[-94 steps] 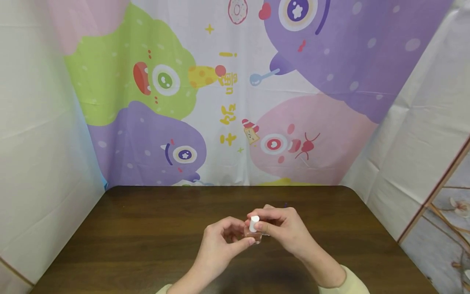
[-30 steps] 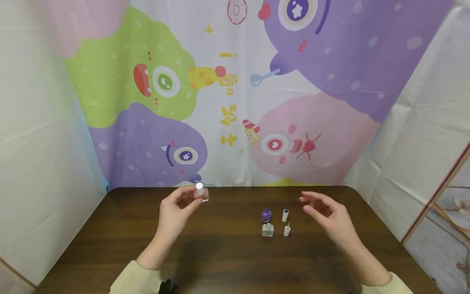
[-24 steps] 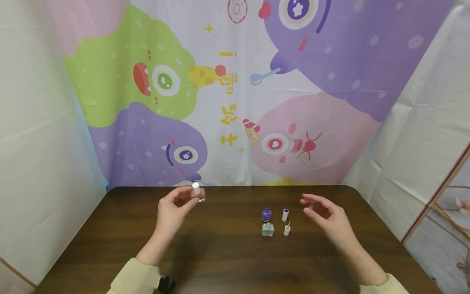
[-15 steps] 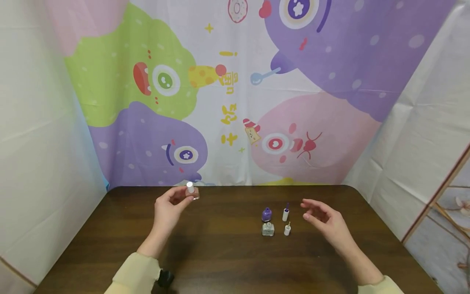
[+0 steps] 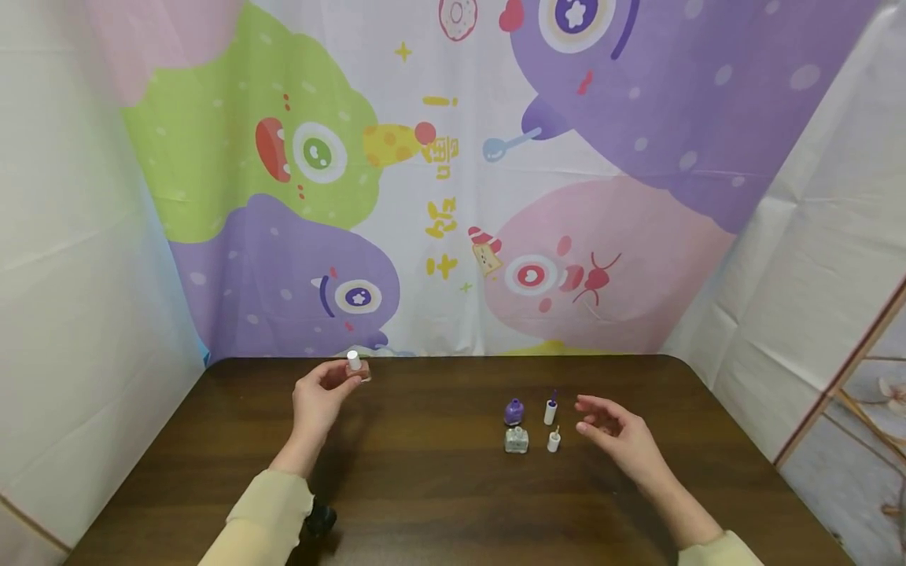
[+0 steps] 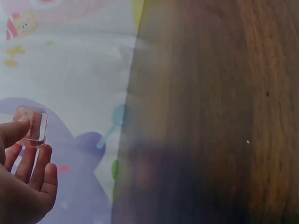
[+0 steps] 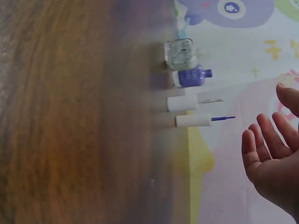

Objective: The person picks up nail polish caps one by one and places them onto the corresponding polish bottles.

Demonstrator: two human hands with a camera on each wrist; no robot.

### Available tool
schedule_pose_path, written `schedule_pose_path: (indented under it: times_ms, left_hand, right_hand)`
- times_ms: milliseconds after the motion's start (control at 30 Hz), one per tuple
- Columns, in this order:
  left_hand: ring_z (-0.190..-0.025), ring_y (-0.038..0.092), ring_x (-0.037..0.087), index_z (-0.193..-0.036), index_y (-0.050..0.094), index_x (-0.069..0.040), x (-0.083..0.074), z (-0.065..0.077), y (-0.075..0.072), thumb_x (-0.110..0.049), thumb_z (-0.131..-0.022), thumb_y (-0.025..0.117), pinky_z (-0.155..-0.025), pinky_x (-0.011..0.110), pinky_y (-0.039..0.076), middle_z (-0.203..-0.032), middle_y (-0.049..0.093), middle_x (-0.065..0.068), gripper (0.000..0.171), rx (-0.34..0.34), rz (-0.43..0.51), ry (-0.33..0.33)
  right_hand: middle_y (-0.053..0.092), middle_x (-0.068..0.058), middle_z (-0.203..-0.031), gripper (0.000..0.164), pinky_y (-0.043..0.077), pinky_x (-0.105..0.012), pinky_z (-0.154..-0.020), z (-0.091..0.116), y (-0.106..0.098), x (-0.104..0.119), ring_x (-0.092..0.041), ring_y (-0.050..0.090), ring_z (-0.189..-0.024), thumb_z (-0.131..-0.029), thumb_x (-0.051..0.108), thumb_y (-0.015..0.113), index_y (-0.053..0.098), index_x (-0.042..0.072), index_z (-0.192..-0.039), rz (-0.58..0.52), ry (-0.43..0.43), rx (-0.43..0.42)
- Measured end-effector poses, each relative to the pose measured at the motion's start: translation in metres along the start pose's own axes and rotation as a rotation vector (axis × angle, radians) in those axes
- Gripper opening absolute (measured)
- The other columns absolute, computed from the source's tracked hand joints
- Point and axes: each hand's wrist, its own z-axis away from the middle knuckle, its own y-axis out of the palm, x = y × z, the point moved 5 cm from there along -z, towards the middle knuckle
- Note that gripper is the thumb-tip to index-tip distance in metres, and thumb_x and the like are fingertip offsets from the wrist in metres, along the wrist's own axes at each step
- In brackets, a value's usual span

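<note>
My left hand (image 5: 316,401) pinches a small bottle of pinkish nail polish (image 5: 361,371) with a white cap, over the far left part of the table. In the left wrist view the thumb presses on the clear glass of the polish bottle (image 6: 33,126). To the right, my right hand (image 5: 617,436) hovers with relaxed, loosely bent fingers and holds nothing. Close by it stand two white brush caps, one with a purple brush (image 5: 550,413) and one with a pale brush (image 5: 554,442). Left of them are an uncapped purple polish bottle (image 5: 513,412) and an uncapped silvery polish bottle (image 5: 517,441).
The dark wooden table (image 5: 425,503) has rounded far corners. Behind it hangs a curtain (image 5: 439,314) printed with cartoon monsters, with pale cloth on both sides. A black object (image 5: 322,519) shows at the left sleeve.
From both hands together on the polish bottle, my left hand has carried it away to the left. The right hand has let go, moved right, and lately drifted slightly lower toward the caps.
</note>
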Motion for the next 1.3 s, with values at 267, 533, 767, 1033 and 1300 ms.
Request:
schedule_pose_path:
  times_ms: [267,533,767,1033,1300]
  left_hand:
    - [-0.079,0.064,0.006,-0.101,0.069,-0.001,0.019,-0.006,0.003,-0.009,-0.074,0.080,-0.068,0.008,0.044,-0.097,0.070,0.018,0.030,0.003,-0.086,-0.047]
    - [-0.094,0.066,0.030,-0.103,0.068,0.000,0.027,-0.012,0.008,-0.013,-0.077,0.078,-0.083,0.037,0.047,-0.100,0.070,0.017,0.031,0.094,-0.208,-0.079]
    - [-0.087,0.064,0.027,-0.098,0.068,0.002,0.038,-0.013,0.011,-0.012,-0.075,0.080,-0.076,0.032,0.045,-0.093,0.070,0.017,0.030,0.118,-0.259,-0.105]
    - [-0.084,0.061,0.029,-0.092,0.067,0.003,0.043,-0.012,0.016,-0.009,-0.073,0.080,-0.073,0.032,0.043,-0.086,0.069,0.017,0.026,0.147,-0.286,-0.109]
    - [-0.087,0.062,0.031,-0.090,0.069,0.001,0.052,-0.012,0.019,-0.010,-0.072,0.081,-0.081,0.042,0.042,-0.084,0.071,0.015,0.024,0.172,-0.330,-0.099]
  right_hand:
    - [0.064,-0.018,-0.114,0.039,0.050,-0.020,-0.074,0.001,0.009,-0.014,-0.006,0.060,-0.089,-0.083,0.015,0.073,0.061,0.005,-0.119,-0.010,0.080,0.033]
    - [0.064,-0.016,-0.113,0.046,0.051,-0.021,-0.076,0.002,0.015,-0.024,-0.021,0.061,-0.095,-0.080,0.016,0.075,0.059,0.000,-0.120,-0.015,0.145,0.104]
    - [0.064,-0.015,-0.113,0.043,0.050,-0.022,-0.079,0.002,0.024,-0.031,-0.024,0.061,-0.098,-0.081,0.015,0.074,0.060,-0.001,-0.117,-0.001,0.166,0.157]
    - [0.066,-0.016,-0.110,0.040,0.050,-0.022,-0.077,-0.003,0.029,-0.037,-0.023,0.063,-0.093,-0.079,0.013,0.075,0.062,-0.001,-0.114,0.035,0.160,0.173]
    - [0.068,-0.014,-0.105,0.041,0.049,-0.022,-0.075,-0.007,0.034,-0.044,-0.017,0.063,-0.088,-0.079,0.014,0.076,0.062,-0.001,-0.114,0.078,0.165,0.225]
